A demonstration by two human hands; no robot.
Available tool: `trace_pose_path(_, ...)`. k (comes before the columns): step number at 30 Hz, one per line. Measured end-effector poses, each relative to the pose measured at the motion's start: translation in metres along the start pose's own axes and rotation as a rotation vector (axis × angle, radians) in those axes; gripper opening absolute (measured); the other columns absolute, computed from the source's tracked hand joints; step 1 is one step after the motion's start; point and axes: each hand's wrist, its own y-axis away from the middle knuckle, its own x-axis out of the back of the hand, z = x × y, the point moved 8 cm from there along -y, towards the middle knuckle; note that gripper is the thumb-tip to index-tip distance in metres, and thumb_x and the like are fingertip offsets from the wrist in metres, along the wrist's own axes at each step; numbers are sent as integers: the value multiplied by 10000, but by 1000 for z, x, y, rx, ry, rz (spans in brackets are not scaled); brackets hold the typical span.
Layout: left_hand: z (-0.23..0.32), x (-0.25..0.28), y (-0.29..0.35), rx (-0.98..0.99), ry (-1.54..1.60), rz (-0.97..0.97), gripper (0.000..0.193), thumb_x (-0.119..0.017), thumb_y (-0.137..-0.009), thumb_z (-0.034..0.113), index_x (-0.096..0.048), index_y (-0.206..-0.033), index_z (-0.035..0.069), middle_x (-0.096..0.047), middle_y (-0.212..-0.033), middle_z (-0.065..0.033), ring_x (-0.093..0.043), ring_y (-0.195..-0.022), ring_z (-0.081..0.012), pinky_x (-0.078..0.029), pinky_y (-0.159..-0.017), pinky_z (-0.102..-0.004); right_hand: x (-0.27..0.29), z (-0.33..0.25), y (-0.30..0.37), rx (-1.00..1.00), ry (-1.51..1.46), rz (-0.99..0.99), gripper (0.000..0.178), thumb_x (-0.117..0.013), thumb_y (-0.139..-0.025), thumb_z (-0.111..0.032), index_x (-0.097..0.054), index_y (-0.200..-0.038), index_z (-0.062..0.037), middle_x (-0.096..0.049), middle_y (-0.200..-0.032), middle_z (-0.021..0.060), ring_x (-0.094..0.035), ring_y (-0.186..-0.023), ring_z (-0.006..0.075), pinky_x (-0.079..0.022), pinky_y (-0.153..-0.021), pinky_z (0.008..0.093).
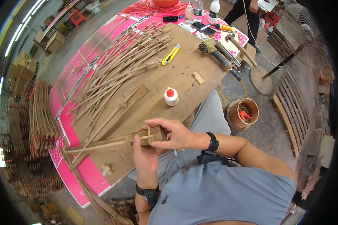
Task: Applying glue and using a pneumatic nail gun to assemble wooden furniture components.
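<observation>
Both of my hands are on a brown grooved wooden block (159,132) at the near edge of the table. A thin pale stick (105,146) runs from it to the left along a wooden strip. My left hand (146,159) grips the block from below, thumb raised on its near side. My right hand (174,135) curves round its right end, fingers over the far side and thumb near a thin tan loop (150,135) that crosses the block. Whether the right fingers also pinch the loop is hard to see. A similar wooden piece (136,93) lies just beyond.
Many knobbed wooden sticks (120,71) are heaped at the table's left. Beyond my hands are a red-capped white bottle (171,97), a yellow utility knife (171,54), a power tool (218,54) and a hammer (244,49). A bucket (233,116) and fan (300,37) stand right.
</observation>
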Motion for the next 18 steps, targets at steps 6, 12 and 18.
trace_pose_path(6, 6, 5, 3, 14, 29, 48, 470, -577, -1033, 342, -546, -1374, 20, -607, -1357, -101, -575, -1262, -226, -462, -1077, -395, 5, -16, -3, 104, 83, -48, 731, -826, -835, -158, -479, -1470, -55, -668, -1314, 131, -678, -1175, 255, -556, -991, 348)
trace_pose_path(12, 9, 3, 9, -4, 17, 63, 475, -590, -1023, 351, -561, -1358, 16, -616, -1343, -110, -587, -1250, -224, -485, -1049, -384, 6, -23, -2, 209, 138, -45, 758, -833, -818, -208, -476, -1471, -62, -686, -1297, 126, -709, -1114, 264, -581, -913, 340)
trace_pose_path(18, 14, -4, 15, 23, 5, 19, 488, -585, -1023, 362, -558, -1360, 10, -620, -1330, -121, -612, -1220, -228, -511, -1015, -380, 5, -30, -2, 283, 233, -11, 736, -822, -800, -264, -510, -1437, -68, -721, -1225, 102, -746, -995, 246, -601, -791, 309)
